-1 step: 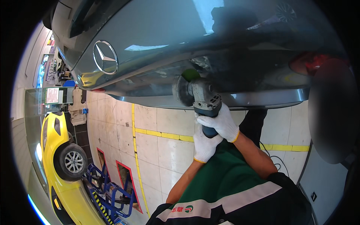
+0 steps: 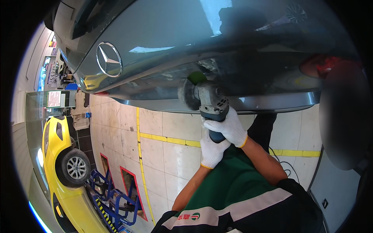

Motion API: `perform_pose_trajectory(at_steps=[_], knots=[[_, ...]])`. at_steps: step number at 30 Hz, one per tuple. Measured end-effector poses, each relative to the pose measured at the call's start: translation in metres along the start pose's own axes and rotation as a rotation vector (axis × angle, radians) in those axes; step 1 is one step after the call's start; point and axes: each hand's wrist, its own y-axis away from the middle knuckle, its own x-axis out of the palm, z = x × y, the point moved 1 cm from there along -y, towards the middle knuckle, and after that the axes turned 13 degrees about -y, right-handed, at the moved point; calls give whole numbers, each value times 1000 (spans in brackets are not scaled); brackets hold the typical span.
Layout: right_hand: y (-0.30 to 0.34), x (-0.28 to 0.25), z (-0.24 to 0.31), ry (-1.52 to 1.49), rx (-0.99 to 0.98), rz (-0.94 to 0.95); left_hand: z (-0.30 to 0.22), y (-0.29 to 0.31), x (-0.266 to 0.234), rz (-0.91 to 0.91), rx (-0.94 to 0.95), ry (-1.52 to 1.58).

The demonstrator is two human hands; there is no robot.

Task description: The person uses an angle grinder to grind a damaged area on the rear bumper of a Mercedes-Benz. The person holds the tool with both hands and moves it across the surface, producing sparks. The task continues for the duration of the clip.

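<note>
An angle grinder [image 2: 213, 101] with a grey metal head and dark blue body is held against the lower body panel of a dark grey car [image 2: 155, 33]. My right hand [image 2: 232, 127], in a white knit glove with a yellow cuff, wraps round the body behind the head. Just below, my left hand [image 2: 213, 150], gloved the same way, grips the rear end of the handle. A round guard or disc [image 2: 188, 94] and a green disc [image 2: 197, 77] show at the tool's head, close to the panel. Dull, scuffed patches [image 2: 210, 64] mark the paint around it; the exact contact spot is hidden.
A red tail light [image 2: 322, 66] sits at the panel's right, beside a dark blurred oval [image 2: 342, 116]. A cable [image 2: 289, 169] lies on the tiled floor at right. At left stand a yellow car [image 2: 62, 155] and a blue lift frame [image 2: 116, 200] by red-edged floor openings.
</note>
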Motion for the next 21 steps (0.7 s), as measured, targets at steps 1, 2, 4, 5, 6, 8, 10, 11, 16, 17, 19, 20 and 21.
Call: perform_pose_trajectory(at_steps=[1, 2, 4, 5, 6, 8, 10, 11, 16, 17, 19, 20, 21], knots=[[0, 0, -1, 5, 2, -10, 0, 0, 0, -2, 3, 8], [-1, 1, -3, 9, 4, -20, 1, -2, -1, -5, 6, 16], [-2, 3, -1, -2, 7, -18, 3, -3, -2, -3, 11, -1], [0, 4, 2, -15, 12, -6, 5, -2, -1, 1, 9, -22], [1, 4, 4, -27, 17, 6, 7, -1, 0, 5, 7, -43], [0, 7, 3, 18, 32, -11, 4, -1, -1, 1, 5, 15], [1, 8, 5, 42, 28, -6, 0, 1, -3, 5, -8, 29], [2, 7, 11, 46, 14, 16, -2, 1, -3, 1, -16, 17], [-1, 9, 3, -10, -32, 16, -1, 0, -6, 1, -24, -23], [-2, 9, 0, 14, -39, 8, 1, -1, -8, 0, -14, -39], [-2, 9, -3, 65, -53, -10, 2, 0, -11, 3, -5, -40], [-2, 8, -3, 74, -57, -9, 1, 0, -11, 6, -11, -37], [-2, 6, -3, 83, -62, -9, 0, 1, -11, 8, -18, -34]])
